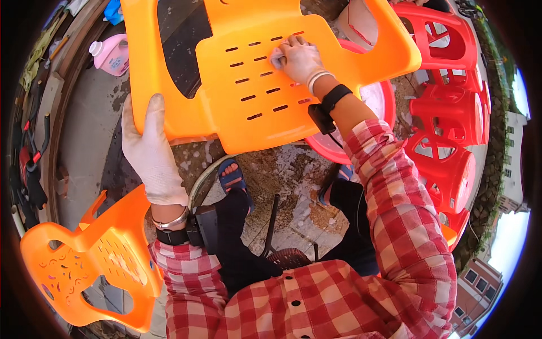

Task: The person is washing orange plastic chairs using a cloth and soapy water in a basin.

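A yellow-orange plastic armchair [228, 84] with a slotted seat is tilted up before me. My left hand [154, 156], in a whitish knit glove with stained fingertips, grips the chair's armrest at its near left corner, thumb on top. On the seat, my gloved right hand [302, 61] presses a bunched pinkish cloth [277, 58] near the upper rows of slots. Beneath the chair's right side stands a pink-red round basin [387, 101] with whitish suds in it, partly hidden by the chair and my right forearm.
Another orange plastic chair [78, 239] lies tipped at the lower left. Several red plastic stools [449, 110] line the right side. A pink detergent jug [112, 57] stands at the upper left. The concrete floor [292, 203] is wet and sudsy. Another person's hand [413, 2] shows at the top right.
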The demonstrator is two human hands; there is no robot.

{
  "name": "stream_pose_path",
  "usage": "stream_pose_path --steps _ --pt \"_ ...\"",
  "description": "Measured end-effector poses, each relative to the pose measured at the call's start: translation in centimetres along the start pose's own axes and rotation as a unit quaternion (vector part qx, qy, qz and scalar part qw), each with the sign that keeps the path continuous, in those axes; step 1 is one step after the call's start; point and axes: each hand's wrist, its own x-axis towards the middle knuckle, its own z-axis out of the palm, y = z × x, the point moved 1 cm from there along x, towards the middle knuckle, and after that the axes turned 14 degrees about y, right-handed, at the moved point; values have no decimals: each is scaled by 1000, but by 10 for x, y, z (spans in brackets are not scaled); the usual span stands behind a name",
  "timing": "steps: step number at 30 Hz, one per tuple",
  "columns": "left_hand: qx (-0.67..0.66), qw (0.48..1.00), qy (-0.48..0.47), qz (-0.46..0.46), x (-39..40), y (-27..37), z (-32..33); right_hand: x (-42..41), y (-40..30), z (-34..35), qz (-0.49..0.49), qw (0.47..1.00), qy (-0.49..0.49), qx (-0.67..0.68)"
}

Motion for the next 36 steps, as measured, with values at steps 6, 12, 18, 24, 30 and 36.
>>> stream_pose_path --steps 6,12,18,24,30,36 --pt "-64 998 -2 -24 1 -9 6 -71 75 -34 58 988 97 -103" --pt "-94 995 6 -15 2 -14 3 -130 -57 -60 3 988 65 138" --pt "-72 997 1 -2 0 -19 0 -173 -114 -64 -106 971 82 198" --pt "-77 995 -51 24 11 -27 -3 -176 66 -41 136 973 153 105" --pt "-66 992 -88 55 16 -37 -4 -173 -29 -35 91 974 199 61" --pt "-68 994 -63 54 3 -27 4 -153 -177 -52 41 973 146 175"
